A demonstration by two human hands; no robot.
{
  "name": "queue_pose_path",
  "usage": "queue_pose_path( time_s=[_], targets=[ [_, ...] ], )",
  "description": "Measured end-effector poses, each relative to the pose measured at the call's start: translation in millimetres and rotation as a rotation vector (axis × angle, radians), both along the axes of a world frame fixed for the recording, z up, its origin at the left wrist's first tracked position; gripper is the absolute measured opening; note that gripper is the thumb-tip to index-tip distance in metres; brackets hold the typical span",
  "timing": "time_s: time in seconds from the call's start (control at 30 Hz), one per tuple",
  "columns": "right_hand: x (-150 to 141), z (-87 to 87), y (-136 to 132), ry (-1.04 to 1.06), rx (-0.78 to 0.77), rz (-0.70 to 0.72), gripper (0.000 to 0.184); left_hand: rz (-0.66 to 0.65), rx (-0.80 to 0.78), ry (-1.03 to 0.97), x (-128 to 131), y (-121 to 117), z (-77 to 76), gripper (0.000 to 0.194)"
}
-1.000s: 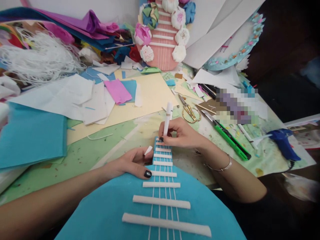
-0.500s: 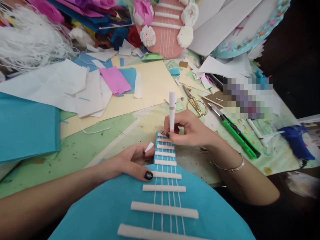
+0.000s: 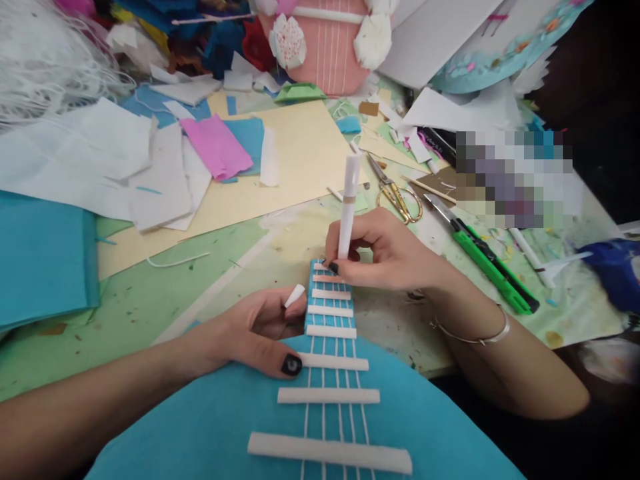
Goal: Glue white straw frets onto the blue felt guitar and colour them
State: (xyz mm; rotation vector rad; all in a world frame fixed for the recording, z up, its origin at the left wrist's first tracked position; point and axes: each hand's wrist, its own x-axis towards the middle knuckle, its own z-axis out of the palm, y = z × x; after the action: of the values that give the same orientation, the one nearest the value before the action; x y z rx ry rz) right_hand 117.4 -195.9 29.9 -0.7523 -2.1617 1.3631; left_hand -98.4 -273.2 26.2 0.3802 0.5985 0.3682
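A blue paper guitar (image 3: 210, 433) points away from me, with white strings running under several white crossbars (image 3: 330, 453). A crossbar near the far end of its narrow neck (image 3: 309, 313) looks pinkish. My right hand (image 3: 390, 253) pinches an upright white marker (image 3: 349, 207), its lower end at the far end of the neck; the tip is hidden by my fingers. My left hand (image 3: 245, 333) grips the guitar where body meets neck, thumb on top. A small white cap (image 3: 295, 295) pokes up between its fingers.
Gold-handled scissors (image 3: 397, 197) and a green utility knife (image 3: 493, 270) lie right of my right hand. Further right is a blue glue gun (image 3: 613, 273). Paper scraps (image 3: 217, 148) and white string (image 3: 55, 67) spread to the left. A pink paper guitar (image 3: 333, 50) stands behind.
The view has shifted slightly, so the background sits higher and the guitar looks nearer. The marker leans a little more to the right. Both hands keep their holds.
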Motion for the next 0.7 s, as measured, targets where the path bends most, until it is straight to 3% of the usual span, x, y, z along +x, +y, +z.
queue_pose_path(
  time_s=[0.2, 0.7],
  targets=[
    [0.7, 0.1, 0.9, -0.031, 0.029, 0.009, 0.011, 0.009, -0.017, 0.021, -0.9, -0.8, -0.4, 0.039],
    [-0.7, -2.3, 1.3, 0.005, -0.074, -0.010, 0.003, 0.047, 0.028, -0.031, 2.6, -2.8, -7.6, 0.042]
  ],
)
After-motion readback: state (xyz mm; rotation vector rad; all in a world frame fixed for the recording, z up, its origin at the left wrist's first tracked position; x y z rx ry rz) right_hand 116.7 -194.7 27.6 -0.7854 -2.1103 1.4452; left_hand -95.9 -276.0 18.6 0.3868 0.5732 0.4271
